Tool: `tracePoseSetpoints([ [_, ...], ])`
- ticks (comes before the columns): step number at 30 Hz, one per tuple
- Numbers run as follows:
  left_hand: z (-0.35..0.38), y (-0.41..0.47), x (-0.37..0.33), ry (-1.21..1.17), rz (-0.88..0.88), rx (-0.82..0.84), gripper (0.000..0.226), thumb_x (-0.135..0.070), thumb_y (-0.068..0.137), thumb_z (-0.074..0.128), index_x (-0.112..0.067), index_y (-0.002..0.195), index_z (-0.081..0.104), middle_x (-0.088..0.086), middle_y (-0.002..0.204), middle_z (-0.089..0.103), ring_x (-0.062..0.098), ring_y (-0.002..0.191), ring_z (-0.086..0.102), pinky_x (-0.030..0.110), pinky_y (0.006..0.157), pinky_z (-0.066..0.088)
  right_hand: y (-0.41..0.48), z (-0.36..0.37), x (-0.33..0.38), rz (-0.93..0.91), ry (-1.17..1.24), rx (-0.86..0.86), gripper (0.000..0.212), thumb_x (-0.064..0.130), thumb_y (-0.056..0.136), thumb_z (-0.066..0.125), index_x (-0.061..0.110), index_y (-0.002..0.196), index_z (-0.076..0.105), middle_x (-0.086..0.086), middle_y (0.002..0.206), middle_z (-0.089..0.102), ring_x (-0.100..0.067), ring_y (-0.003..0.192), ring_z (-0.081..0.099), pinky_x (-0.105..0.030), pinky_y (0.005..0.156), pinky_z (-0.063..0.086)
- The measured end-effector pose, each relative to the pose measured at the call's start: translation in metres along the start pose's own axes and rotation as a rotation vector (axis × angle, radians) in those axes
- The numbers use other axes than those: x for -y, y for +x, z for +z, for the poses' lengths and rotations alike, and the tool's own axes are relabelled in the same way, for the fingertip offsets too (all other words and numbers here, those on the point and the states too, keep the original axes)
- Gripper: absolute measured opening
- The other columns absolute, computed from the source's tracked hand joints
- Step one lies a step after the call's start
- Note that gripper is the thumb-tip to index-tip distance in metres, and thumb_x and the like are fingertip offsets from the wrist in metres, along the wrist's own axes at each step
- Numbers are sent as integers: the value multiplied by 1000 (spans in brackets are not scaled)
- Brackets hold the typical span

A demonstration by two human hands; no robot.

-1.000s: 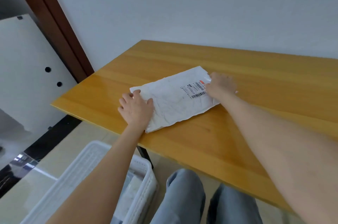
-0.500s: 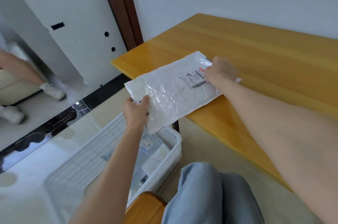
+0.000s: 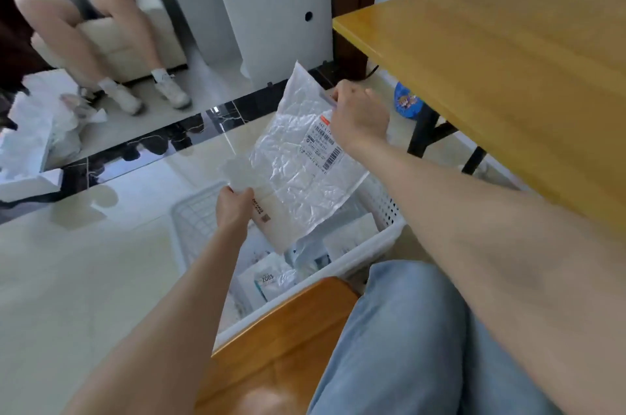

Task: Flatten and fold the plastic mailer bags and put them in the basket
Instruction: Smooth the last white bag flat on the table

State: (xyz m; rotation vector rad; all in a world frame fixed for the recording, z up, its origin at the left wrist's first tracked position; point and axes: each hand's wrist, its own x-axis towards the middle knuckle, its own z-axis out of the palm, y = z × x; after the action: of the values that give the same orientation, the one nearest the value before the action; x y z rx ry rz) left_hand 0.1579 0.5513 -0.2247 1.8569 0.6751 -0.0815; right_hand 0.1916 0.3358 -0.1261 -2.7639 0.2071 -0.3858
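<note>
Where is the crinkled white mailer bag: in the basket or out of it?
Out: the mailer bag hangs over the basket, left hand gripping its lower edge, right hand its upper edge.

Your only view rides on your head — wide-angle, looking forward and steeply down, close over the basket (image 3: 389, 234); right of the basket the table (image 3: 508, 58) cuts across the upper corner.

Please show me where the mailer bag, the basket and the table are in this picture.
mailer bag (image 3: 298, 177), head view, on its crinkled middle.
basket (image 3: 386, 206), head view, on its white right wall with holes.
table (image 3: 508, 58), head view, on its bare wooden top.
</note>
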Motion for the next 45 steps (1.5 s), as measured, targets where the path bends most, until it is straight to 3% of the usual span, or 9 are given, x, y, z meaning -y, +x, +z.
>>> tracePoseSetpoints([
  [6,-26,49,69,189,-80,-66,28,-13,83,49,-5,108,58,14,98,63,30,85,59,34,69,47,-11,98,-4,209,37,215,21,17,96,47,19,117,50,-5,115,61,-28,111,50,-34,73,38],
  [13,-28,86,133,344,-217,-69,19,-6,87,52,-3,104,59,12,95,61,29,88,58,33,69,42,-20,188,-24,294,3,422,20,20,97,48,18,111,61,-7,112,64,-30,109,54,-39,83,49],
  [18,-29,104,174,357,-302,-62,12,-5,87,56,-3,97,64,14,89,63,29,82,59,32,68,44,-36,243,-33,353,13,566,22,17,97,47,14,111,63,-12,115,64,-34,104,61,-35,77,44],
  [22,-28,112,200,286,-415,-60,15,-7,92,49,-6,99,62,7,70,58,22,57,52,25,47,39,-51,272,-42,391,24,617,23,12,97,43,9,110,62,-16,113,63,-36,102,60,-35,74,44],
  [25,-22,115,220,140,-546,-72,11,-1,95,45,-5,95,55,14,70,59,22,52,58,22,34,48,-61,294,-48,409,15,661,22,15,98,43,7,109,60,-17,113,63,-35,101,60,-34,73,43],
  [31,-11,118,255,143,-615,-160,26,0,95,48,-5,70,47,18,72,61,18,34,58,26,38,53,-73,324,-56,454,-15,742,28,10,98,40,8,121,55,-17,122,59,-36,110,58,-39,88,47],
  [37,-4,122,268,76,-647,-279,16,7,94,42,-7,100,41,24,102,54,27,55,61,25,32,49,-74,342,-59,422,34,817,31,5,95,41,12,109,68,-15,118,62,-34,106,60,-36,89,50],
  [42,2,134,285,20,-691,-267,27,14,90,41,-9,79,49,25,106,59,24,57,62,26,46,55,-76,353,-60,444,75,875,32,10,99,41,9,119,65,-16,126,59,-34,112,58,-36,94,46],
  [45,10,137,292,7,-698,-217,22,11,90,46,-2,100,60,17,96,63,19,61,60,27,62,54,-77,357,-60,442,67,925,34,7,98,42,9,125,62,-14,130,58,-32,115,57,-31,91,44],
])
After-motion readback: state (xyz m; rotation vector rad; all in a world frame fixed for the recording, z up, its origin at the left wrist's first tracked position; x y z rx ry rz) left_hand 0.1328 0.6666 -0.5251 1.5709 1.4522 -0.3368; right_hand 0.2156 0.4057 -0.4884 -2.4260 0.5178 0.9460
